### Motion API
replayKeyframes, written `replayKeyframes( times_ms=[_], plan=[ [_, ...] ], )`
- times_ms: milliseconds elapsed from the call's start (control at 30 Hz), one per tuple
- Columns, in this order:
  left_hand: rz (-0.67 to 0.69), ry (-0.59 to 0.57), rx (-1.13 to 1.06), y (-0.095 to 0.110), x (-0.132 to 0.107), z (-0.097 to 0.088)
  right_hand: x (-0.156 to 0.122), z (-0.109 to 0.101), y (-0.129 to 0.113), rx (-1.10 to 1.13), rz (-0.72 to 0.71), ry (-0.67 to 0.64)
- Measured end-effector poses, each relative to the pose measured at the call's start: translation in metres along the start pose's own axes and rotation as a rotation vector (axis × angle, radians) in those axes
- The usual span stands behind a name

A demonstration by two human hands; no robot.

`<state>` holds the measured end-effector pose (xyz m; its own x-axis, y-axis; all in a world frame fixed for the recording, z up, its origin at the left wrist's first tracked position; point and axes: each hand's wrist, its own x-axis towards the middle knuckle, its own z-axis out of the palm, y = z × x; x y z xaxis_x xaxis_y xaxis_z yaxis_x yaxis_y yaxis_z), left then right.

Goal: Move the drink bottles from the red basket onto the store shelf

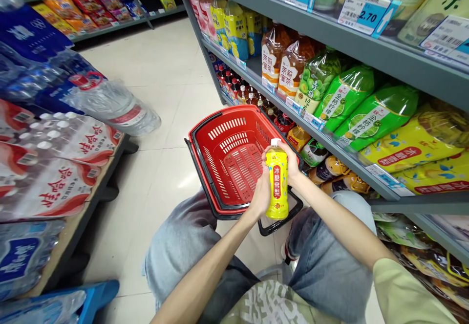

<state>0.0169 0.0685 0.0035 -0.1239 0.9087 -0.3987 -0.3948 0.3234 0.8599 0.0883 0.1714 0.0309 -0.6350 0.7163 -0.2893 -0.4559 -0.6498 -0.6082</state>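
Observation:
A yellow drink bottle (277, 182) with a white cap and a red label panel is held upright, its front facing me. My left hand (262, 187) grips it from the left side, and my right hand (289, 160) wraps round its upper right side near the cap. Parts of the fingers are hidden behind the bottle. Just beyond the hands, a red shopping basket (216, 143) with black handles rests between my knees and the shelf. Its slotted bottom shows, with nothing lying on it.
On the right, shelves (330, 31) hold green bottles (346, 92), brown tea bottles (273, 55) and yellow multipacks (421, 143). Wrapped water packs (66, 182) lie on a low platform at left. A large water bottle pack (124, 109) juts over the tiled floor (161, 118). Snack shelves (91, 9) stand behind.

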Motion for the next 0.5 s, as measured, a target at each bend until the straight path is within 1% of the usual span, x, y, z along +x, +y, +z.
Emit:
replayKeyframes(
  times_ms=[267,500],
  plan=[
    [0.024,-0.002,-0.009,-0.003,0.0013,-0.0017,0.0019,-0.0048,0.0025,0.036,0.008,-0.004],
    [-0.003,-0.012,-0.03,-0.0022,0.0,-0.0014,0.0018,-0.0031,0.0011,0.024,0.017,0.008]
  ],
)
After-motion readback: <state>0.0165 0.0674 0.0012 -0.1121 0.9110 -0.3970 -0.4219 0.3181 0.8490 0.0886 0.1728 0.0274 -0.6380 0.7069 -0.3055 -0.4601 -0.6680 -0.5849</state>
